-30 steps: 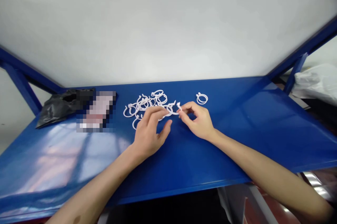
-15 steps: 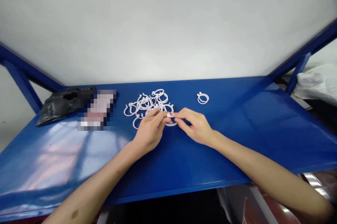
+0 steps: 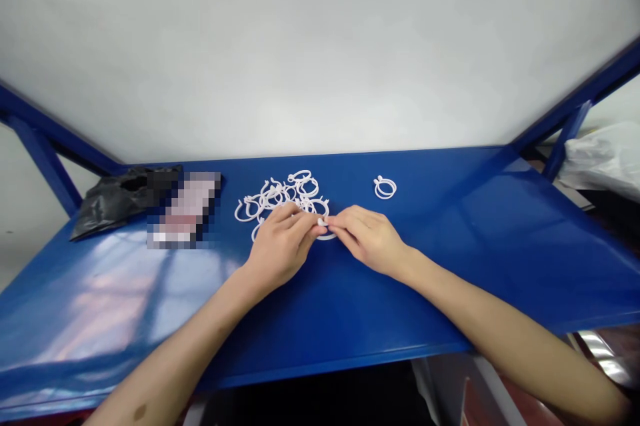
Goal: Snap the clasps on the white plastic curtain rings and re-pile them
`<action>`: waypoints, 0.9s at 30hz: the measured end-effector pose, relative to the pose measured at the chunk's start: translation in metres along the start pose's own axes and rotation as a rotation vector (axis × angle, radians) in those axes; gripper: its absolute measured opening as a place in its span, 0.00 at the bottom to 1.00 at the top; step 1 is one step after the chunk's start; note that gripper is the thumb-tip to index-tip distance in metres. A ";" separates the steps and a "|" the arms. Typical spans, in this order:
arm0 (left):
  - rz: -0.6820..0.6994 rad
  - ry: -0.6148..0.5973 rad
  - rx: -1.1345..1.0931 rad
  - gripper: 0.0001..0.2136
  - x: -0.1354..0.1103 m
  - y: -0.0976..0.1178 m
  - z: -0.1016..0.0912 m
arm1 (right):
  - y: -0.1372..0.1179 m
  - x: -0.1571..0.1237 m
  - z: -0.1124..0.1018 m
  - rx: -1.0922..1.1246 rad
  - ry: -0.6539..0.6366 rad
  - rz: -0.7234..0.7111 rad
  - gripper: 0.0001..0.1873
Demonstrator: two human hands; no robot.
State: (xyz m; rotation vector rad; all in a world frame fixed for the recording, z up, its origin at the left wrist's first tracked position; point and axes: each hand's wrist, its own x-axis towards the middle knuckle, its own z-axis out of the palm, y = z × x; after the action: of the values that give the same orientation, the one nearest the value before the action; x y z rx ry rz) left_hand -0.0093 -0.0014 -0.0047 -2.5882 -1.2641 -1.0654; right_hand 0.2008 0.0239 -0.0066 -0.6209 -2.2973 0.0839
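My left hand (image 3: pixel 283 245) and my right hand (image 3: pixel 374 241) meet over the middle of the blue table, fingertips pinched on a white plastic ring (image 3: pixel 327 237) with small knobs at its ends. The knobs sit between the two sets of fingertips, and part of the ring curves below them. Just beyond my left hand lies a loose pile of several similar white rings (image 3: pixel 273 197), partly hidden by that hand. Farther right, two overlapping white rings (image 3: pixel 385 197) rest apart from the pile.
On the left of the blue table (image 3: pixel 320 339) lie a black plastic bag (image 3: pixel 105 206) and a blurred-out flat object (image 3: pixel 187 206). A pale wall rises behind, with blue frame bars at both sides. Whitish plastic wrapping (image 3: pixel 603 159) is beyond the right bar.
Both hands stay in nearly the same place on the ring. The fingertips have drawn slightly closer together around its knobs, and the right hand has shifted a little left.
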 end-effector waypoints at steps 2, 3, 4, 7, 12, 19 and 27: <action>-0.017 -0.001 0.084 0.07 0.001 -0.005 0.001 | 0.010 0.003 -0.003 -0.138 -0.034 0.060 0.11; -0.032 0.003 0.123 0.07 0.001 -0.008 0.002 | 0.017 0.004 -0.006 -0.210 -0.045 0.108 0.11; -0.046 0.007 0.160 0.08 0.001 -0.010 0.002 | 0.025 0.004 -0.010 -0.279 -0.052 0.166 0.11; -0.068 -0.016 0.239 0.10 0.000 -0.018 0.002 | 0.050 0.002 -0.023 -0.451 -0.072 0.354 0.12; -0.047 -0.118 0.247 0.06 -0.002 -0.023 -0.001 | 0.070 -0.003 -0.034 -0.635 -0.092 0.524 0.13; -0.026 -0.065 0.226 0.05 0.000 -0.016 -0.002 | 0.027 0.003 -0.013 -0.264 -0.112 0.271 0.15; 0.024 -0.084 0.149 0.05 0.001 -0.009 0.001 | 0.007 0.005 0.018 -0.265 -0.335 0.103 0.09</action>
State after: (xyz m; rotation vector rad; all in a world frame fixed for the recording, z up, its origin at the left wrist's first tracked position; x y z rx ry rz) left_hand -0.0151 0.0056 -0.0074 -2.5526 -1.2743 -0.8323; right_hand 0.1883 0.0342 -0.0175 -0.9195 -2.6222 -0.0747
